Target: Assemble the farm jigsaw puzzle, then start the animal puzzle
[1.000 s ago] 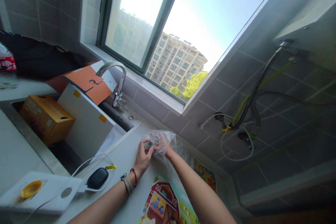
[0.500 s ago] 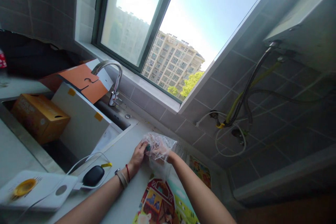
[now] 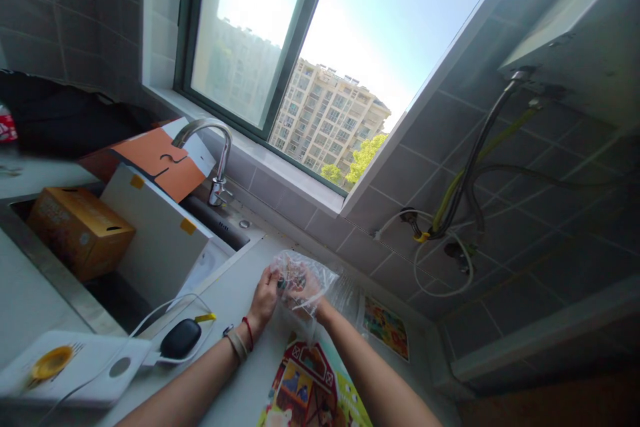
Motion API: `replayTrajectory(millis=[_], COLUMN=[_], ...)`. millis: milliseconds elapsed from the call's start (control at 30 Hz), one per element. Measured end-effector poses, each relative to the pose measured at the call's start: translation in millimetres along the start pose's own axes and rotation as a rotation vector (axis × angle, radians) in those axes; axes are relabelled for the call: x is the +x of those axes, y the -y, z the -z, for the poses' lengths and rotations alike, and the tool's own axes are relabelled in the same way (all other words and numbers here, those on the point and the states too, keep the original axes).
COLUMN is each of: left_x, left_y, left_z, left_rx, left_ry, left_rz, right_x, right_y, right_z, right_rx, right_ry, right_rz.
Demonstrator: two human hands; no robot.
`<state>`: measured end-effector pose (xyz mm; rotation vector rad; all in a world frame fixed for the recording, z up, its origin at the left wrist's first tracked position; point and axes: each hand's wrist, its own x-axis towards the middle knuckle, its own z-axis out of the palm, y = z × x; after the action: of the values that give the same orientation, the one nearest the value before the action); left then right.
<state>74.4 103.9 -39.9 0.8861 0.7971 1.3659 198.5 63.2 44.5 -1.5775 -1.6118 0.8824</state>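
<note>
A clear plastic bag [image 3: 324, 276] is held above the white counter. My left hand [image 3: 265, 295] is closed on the bag's left edge, thumb uppermost. Inside the bag, seen through the crinkled film, is my right hand [image 3: 305, 288], its fingers curled near small dark pieces [image 3: 286, 282] too blurred to name. The plastic hides much of those fingers. Below the hands lies a colourful farm picture board [image 3: 305, 390] with a red barn, partly covered by my right forearm.
Left of me, the sink [image 3: 95, 320] holds an orange box [image 3: 83, 233] and a white board [image 3: 155, 233], under a chrome faucet [image 3: 220, 153]. A white power bank [image 3: 90, 373], cable and black case [image 3: 181, 339] lie nearby. A picture card [image 3: 385, 327] is at the right.
My right hand has shifted slightly inside the bag, and the dark pieces show more between the hands. The view has tilted a little.
</note>
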Motion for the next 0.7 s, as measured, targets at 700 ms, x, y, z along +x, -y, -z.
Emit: replayTrajectory(millis=[700], left_x=[4], left_y=[-6], left_z=[1.2], left_rx=[-0.178], left_ry=[-0.132], left_rz=[0.203], right_x=[-216], right_y=[-40], right_z=[63], right_rx=[0.542], right_ry=[-0.532], right_rz=[-0.352])
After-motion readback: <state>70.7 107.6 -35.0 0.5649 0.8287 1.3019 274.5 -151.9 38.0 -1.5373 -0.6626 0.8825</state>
